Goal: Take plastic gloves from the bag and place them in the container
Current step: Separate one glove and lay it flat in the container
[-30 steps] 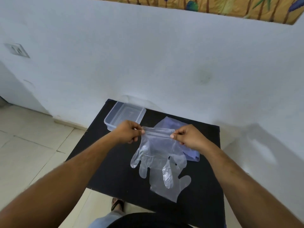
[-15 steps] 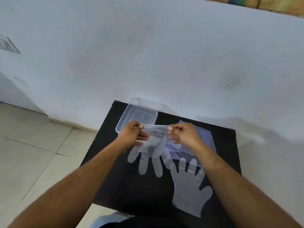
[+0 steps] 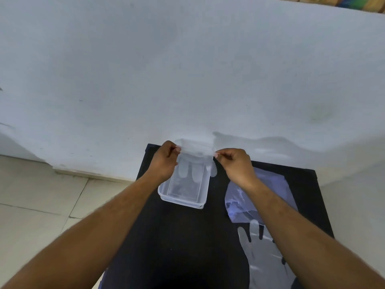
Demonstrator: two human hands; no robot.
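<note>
A clear plastic glove [image 3: 195,161] hangs by its cuff between my two hands, directly over the clear rectangular container [image 3: 183,202] at the table's far left. My left hand [image 3: 165,160] pinches the cuff's left corner and my right hand [image 3: 235,163] pinches its right corner. The glove's fingers dangle down into the container's opening. The bluish plastic bag [image 3: 268,190] lies flat to the right, partly under my right forearm. A second clear glove [image 3: 264,259] lies flat on the table at the near right.
The small black table [image 3: 177,236] stands against a white wall [image 3: 187,69]. Beige tiled floor [image 3: 37,205] lies off its left edge. My forearms cross the near half of the table.
My hands have carried the held glove away from me and leftward, from above the table's middle to over the container. The second glove stays flat on the table.
</note>
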